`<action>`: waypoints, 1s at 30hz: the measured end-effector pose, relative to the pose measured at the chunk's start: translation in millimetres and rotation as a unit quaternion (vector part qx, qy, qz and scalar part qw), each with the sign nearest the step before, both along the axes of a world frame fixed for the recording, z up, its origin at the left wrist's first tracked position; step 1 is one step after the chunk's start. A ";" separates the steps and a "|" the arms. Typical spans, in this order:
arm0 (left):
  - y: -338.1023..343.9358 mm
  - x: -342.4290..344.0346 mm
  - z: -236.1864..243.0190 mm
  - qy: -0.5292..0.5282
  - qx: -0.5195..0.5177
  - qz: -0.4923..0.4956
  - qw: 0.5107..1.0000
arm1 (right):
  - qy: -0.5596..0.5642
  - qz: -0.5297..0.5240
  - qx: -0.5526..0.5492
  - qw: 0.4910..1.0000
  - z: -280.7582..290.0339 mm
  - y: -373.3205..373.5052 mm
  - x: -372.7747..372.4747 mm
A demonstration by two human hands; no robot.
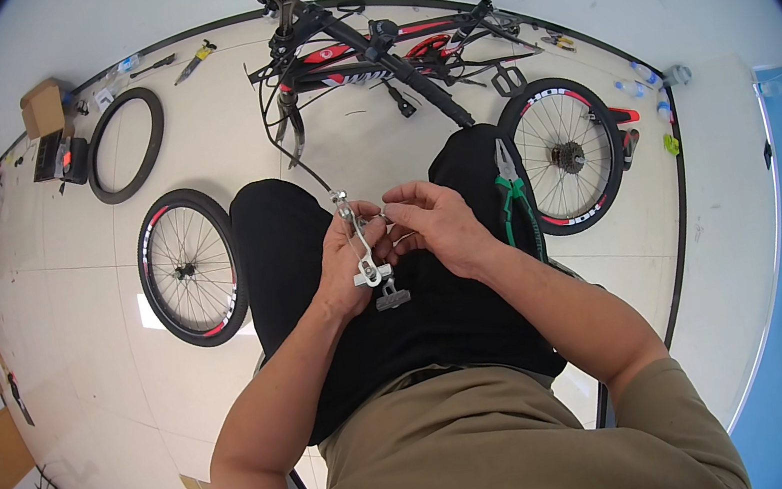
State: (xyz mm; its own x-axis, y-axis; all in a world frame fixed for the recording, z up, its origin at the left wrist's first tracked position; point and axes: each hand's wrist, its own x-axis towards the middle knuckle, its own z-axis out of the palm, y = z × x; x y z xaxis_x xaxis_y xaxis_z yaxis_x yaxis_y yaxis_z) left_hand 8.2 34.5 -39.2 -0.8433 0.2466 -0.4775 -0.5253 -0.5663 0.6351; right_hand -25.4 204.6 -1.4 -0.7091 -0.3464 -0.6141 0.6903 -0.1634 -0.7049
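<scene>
While the left hand (342,278) grasps the brake (371,272), the bike (332,54) at its twelve o'clock, the right hand (451,231), at three, pinches something too small to tell; this looks like fine fitting; the next move calls for steady fingertips.

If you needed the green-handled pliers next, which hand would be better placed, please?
Probably the right hand: the pliers lie nearer it on the right thigh; the left hand holds the silver brake arm.
</scene>
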 end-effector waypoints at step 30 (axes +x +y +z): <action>3.0 -6.0 11.5 -0.042 -0.049 0.005 0.998 | 0.018 -0.014 -0.006 1.000 -5.4 -2.6 4.1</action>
State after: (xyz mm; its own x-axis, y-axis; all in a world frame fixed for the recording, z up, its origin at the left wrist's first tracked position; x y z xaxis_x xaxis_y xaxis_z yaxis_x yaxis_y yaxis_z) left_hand 2.2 37.5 -27.6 -0.8012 0.1863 -0.5686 -0.5736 -0.5096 0.6413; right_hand -21.2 202.0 -6.8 -0.7403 -0.3338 -0.5836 0.6593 -0.1904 -0.7274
